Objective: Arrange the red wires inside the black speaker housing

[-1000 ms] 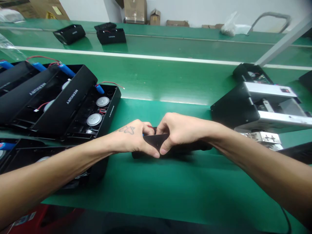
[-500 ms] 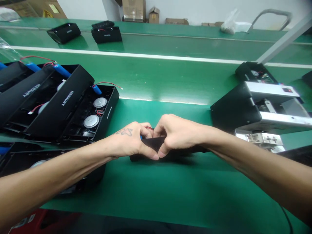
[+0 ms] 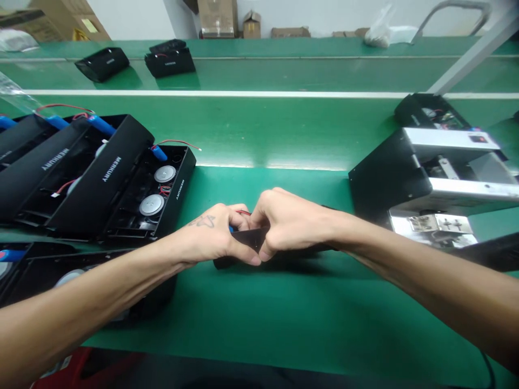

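A long black plastic speaker housing (image 3: 248, 239) lies on the green mat (image 3: 284, 319) in front of me, mostly covered by my hands. My left hand (image 3: 214, 236) grips its left part with thumb on the near face and fingers curled over the top, where a red wire (image 3: 242, 212) and a bit of blue show. My right hand (image 3: 290, 221) is closed over the housing right beside it, thumb pressing the near face. The two hands touch each other at the knuckles.
Several open black housings (image 3: 121, 178) marked with white lettering, with round silver speaker drivers, blue cells and red wires, are stacked at the left. A metal and black fixture (image 3: 430, 173) stands at the right. Two black housings (image 3: 133, 60) sit on the far conveyor. Cardboard boxes line the back wall.
My hands have drawn slightly closer together over the housing and stay on it. The view has shifted a little; nothing else moved.
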Demonstrator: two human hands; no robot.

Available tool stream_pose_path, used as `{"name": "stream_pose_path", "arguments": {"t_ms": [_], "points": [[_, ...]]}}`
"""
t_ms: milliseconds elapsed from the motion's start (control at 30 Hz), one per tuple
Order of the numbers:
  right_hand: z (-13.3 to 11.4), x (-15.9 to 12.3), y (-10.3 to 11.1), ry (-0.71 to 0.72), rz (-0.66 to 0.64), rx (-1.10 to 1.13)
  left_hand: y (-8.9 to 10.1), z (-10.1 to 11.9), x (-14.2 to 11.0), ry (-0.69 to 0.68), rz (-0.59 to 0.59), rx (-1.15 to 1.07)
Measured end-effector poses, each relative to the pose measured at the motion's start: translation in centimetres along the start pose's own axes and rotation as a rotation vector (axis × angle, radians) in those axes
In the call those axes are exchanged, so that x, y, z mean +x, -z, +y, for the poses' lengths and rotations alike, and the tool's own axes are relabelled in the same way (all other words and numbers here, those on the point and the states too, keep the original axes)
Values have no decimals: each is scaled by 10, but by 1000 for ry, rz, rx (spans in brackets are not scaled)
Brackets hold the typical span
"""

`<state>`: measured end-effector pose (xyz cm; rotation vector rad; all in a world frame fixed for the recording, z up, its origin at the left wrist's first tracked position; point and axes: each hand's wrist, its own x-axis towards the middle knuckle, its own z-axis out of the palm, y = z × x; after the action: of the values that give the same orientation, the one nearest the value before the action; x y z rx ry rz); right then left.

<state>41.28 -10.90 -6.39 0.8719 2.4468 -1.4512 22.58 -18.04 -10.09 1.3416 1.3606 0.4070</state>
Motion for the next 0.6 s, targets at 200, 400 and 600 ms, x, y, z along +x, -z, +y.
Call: {"name": "stream_pose_path", "arguments": {"t_ms": [200, 400, 600], "points": [[2, -1, 1, 23, -6, -15, 0, -5, 1, -44, 15, 53], [4, -8, 1, 30, 2, -81, 1, -5, 0, -44, 3, 86], [0, -38, -21, 113, 178, -277, -12, -7, -9, -109, 70, 193]]}}
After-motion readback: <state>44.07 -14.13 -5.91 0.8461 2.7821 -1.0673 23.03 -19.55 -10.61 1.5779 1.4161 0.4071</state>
